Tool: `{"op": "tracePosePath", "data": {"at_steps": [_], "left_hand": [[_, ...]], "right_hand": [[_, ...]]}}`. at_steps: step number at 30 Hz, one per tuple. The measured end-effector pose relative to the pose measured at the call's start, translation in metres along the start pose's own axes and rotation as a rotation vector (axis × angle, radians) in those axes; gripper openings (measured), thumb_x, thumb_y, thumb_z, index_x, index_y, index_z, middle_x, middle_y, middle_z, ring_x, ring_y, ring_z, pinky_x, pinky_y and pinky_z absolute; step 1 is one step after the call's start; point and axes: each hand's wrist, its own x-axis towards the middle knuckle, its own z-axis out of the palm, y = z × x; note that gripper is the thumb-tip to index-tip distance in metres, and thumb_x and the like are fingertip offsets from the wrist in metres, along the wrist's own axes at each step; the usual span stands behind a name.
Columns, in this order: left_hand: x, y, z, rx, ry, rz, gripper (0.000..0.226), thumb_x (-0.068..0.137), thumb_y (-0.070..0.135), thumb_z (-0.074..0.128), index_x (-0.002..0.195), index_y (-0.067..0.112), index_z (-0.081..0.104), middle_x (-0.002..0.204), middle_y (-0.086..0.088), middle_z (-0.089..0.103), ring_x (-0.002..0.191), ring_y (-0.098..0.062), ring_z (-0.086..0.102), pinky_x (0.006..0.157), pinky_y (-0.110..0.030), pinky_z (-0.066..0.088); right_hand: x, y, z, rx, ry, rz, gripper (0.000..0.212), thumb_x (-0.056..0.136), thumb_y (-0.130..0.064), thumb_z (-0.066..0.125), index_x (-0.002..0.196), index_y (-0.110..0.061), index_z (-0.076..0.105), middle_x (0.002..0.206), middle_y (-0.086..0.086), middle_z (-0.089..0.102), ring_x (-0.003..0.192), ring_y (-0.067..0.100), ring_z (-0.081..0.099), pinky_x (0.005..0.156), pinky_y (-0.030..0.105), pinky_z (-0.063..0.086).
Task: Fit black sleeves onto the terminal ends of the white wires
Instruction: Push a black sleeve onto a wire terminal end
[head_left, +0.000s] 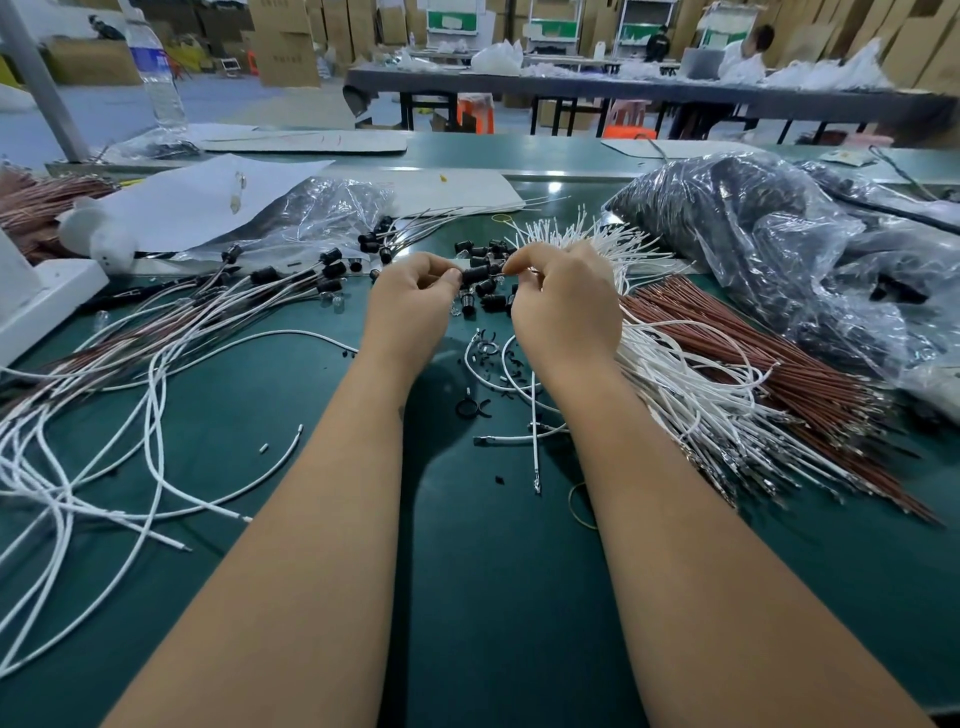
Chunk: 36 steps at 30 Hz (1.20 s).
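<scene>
Both forearms reach over the green mat (467, 571). Above it, left hand (410, 301) pinches a small, light, stiff black sleeve (477, 274); right hand (563, 301) pinches a limp white wire (501, 268) near its terminal.

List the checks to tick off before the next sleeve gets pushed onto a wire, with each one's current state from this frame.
1. Black sleeve held by the left hand: ok, pinched at the fingertips.
2. Right hand holds a white wire end: cannot tell, fingers hide it.
3. Terminal lined up with the sleeve opening: cannot tell, too small.
4. Loose sleeves within reach: ok, scattered just beyond the hands.
5. White wire bundle nearby: ok, lying beside the right forearm.
</scene>
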Motion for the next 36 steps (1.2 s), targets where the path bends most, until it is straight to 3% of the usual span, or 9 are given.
{"op": "tracePosePath", "data": {"at_steps": [6,12,15,18,22,28,32,36], "left_hand": [[-0.0005,0.0000,0.0006,0.040,0.016,0.024,0.013,0.093,0.017,0.057,0.090,0.011,0.068,0.061,0.007,0.053,0.041,0.003,0.039,0.045,-0.008,0.032],[-0.0030,0.0013,0.0002,0.051,-0.012,0.010,0.018,0.093,0.018,0.056,0.079,0.013,0.066,0.036,0.019,0.041,0.034,0.001,0.034,0.038,-0.007,0.026],[-0.0036,0.0026,0.0018,0.037,-0.016,0.017,0.020,0.093,0.018,0.056,0.076,0.012,0.066,0.042,0.015,0.044,0.035,0.001,0.034,0.039,-0.008,0.027],[-0.0028,0.0028,0.0035,0.033,0.005,0.002,0.023,0.092,0.019,0.054,0.079,0.005,0.067,0.056,0.005,0.050,0.038,-0.001,0.033,0.039,-0.011,0.028],[-0.0014,0.0028,0.0026,-0.019,0.019,-0.021,0.023,0.092,0.020,0.055,0.082,0.005,0.068,0.073,-0.005,0.061,0.060,-0.009,0.047,0.051,-0.012,0.039],[-0.0029,0.0039,0.0018,-0.001,-0.001,-0.002,0.023,0.092,0.024,0.057,0.074,0.015,0.067,0.062,0.004,0.056,0.043,0.002,0.040,0.044,-0.007,0.034],[-0.0046,0.0053,0.0019,0.009,-0.022,0.008,0.022,0.091,0.023,0.059,0.071,0.018,0.067,0.062,0.005,0.058,0.048,0.003,0.044,0.047,-0.005,0.036],[-0.0057,0.0067,0.0028,0.014,-0.029,0.000,0.022,0.091,0.023,0.058,0.072,0.016,0.067,0.067,-0.001,0.061,0.059,-0.008,0.049,0.048,-0.008,0.037]], "right_hand": [[-0.0007,-0.0016,-0.0009,-0.037,-0.026,-0.075,0.043,0.082,0.007,0.044,0.102,-0.017,0.073,0.093,-0.002,0.045,0.103,0.022,0.044,0.075,0.029,0.035],[-0.0015,0.0000,-0.0003,-0.105,0.006,-0.100,0.041,0.079,0.009,0.048,0.102,-0.014,0.073,0.096,0.000,0.053,0.099,0.022,0.046,0.080,0.028,0.036],[-0.0015,0.0010,-0.0009,-0.143,0.050,-0.125,0.039,0.079,0.009,0.050,0.102,-0.013,0.073,0.091,-0.002,0.049,0.095,0.020,0.043,0.080,0.025,0.031],[-0.0010,0.0003,-0.0008,-0.094,0.035,-0.114,0.040,0.080,0.009,0.048,0.102,-0.013,0.074,0.093,0.002,0.054,0.097,0.022,0.045,0.083,0.027,0.035],[-0.0004,0.0004,-0.0005,-0.015,0.042,-0.079,0.042,0.080,0.011,0.046,0.103,-0.013,0.073,0.101,0.005,0.062,0.101,0.022,0.048,0.085,0.029,0.039],[-0.0012,0.0017,-0.0023,-0.055,0.116,-0.102,0.043,0.080,0.012,0.048,0.098,-0.018,0.073,0.089,0.000,0.057,0.092,0.019,0.047,0.079,0.027,0.037],[-0.0002,0.0030,-0.0037,-0.071,0.132,-0.090,0.040,0.080,0.010,0.050,0.096,-0.019,0.073,0.086,-0.004,0.051,0.092,0.019,0.047,0.081,0.028,0.038],[-0.0017,0.0005,-0.0017,-0.018,0.066,-0.132,0.035,0.085,0.006,0.049,0.099,-0.015,0.073,0.096,0.004,0.061,0.097,0.023,0.051,0.084,0.032,0.041]]}}
